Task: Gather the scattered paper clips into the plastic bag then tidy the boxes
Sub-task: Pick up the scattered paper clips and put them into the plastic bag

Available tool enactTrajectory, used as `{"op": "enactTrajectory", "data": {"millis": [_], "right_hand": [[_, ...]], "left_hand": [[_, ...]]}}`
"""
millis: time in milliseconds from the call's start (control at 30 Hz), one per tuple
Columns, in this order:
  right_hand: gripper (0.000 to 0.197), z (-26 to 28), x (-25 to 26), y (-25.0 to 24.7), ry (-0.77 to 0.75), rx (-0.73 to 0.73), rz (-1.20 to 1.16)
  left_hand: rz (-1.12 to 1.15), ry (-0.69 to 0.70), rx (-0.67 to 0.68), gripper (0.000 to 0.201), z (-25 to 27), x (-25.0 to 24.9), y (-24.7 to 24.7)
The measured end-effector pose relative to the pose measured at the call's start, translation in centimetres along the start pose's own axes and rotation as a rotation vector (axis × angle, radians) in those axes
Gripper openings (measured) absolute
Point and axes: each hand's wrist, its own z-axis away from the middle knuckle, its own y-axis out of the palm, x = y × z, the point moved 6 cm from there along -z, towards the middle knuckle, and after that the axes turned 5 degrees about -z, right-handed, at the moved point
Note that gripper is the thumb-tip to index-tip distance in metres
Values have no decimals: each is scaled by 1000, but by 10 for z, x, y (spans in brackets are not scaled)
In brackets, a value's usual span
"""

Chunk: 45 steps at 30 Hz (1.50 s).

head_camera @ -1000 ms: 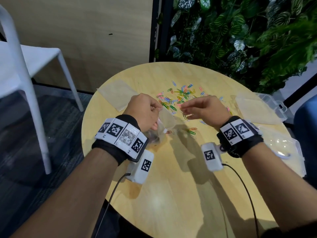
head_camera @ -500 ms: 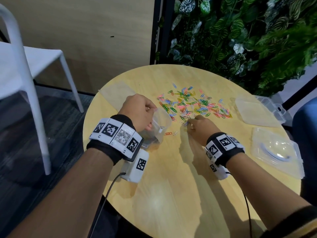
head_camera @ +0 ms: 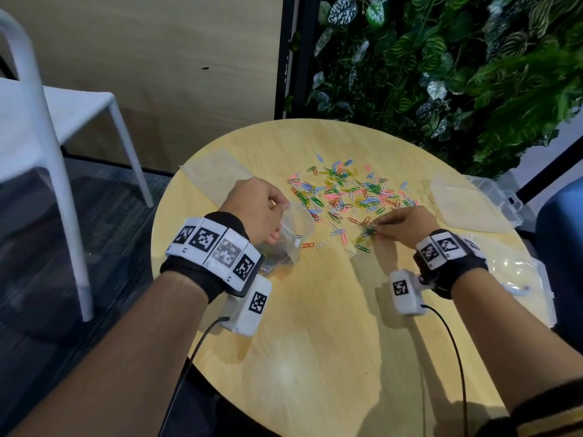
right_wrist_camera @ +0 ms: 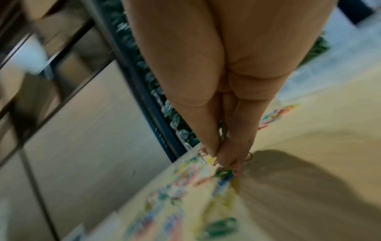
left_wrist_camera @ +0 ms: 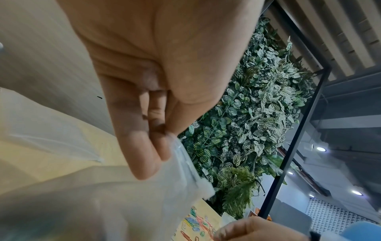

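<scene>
Coloured paper clips (head_camera: 347,192) lie scattered over the far middle of the round wooden table (head_camera: 315,357). My left hand (head_camera: 262,212) pinches the rim of a clear plastic bag (head_camera: 291,234) and holds its mouth open; some clips show inside it. In the left wrist view the thumb and fingers (left_wrist_camera: 156,141) clamp the bag's edge (left_wrist_camera: 185,163). My right hand (head_camera: 400,223) pinches a small bunch of clips (head_camera: 370,231) at the near edge of the pile. The right wrist view, blurred, shows its fingertips (right_wrist_camera: 222,156) closed on clips (right_wrist_camera: 237,168).
Two clear plastic boxes stand at the table's right: one with its lid open (head_camera: 492,200) at the far right, another (head_camera: 530,279) nearer. A flat clear bag (head_camera: 217,175) lies at the far left. A white chair (head_camera: 47,121) stands left; a plant wall (head_camera: 441,74) is behind.
My right hand went from the bag's mouth down to the near edge of the clip pile, then shifted right and took hold of clips. The left hand kept holding the bag.
</scene>
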Motion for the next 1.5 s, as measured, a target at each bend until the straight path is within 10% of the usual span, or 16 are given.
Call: {"op": "enactTrajectory", "data": {"millis": [133,333,600,833,1000,1167,1500], "right_hand": [[30,14,16,12,129,239,-921],[19,63,80,48,191,658,-1241],[30,82,83,83,125,561,-982],[19,85,101,66,-504,362,-111],[40,54,70,33,-180,307,-582],[89,29,-4,21,36,217,527],[67,2,36,55,-93,85,485]], "left_hand": [[-2,-8,15,11,1,-1,5],[-84,41,-4,15,1,-4,18],[-55,56,-2,17,3,-9,25],[-34,49,3,17,3,-11,24],[-18,28,-24,19,2,-4,4],[12,-22,-13,17,3,12,-14],[45,-14,-56,16,5,17,-35]]}}
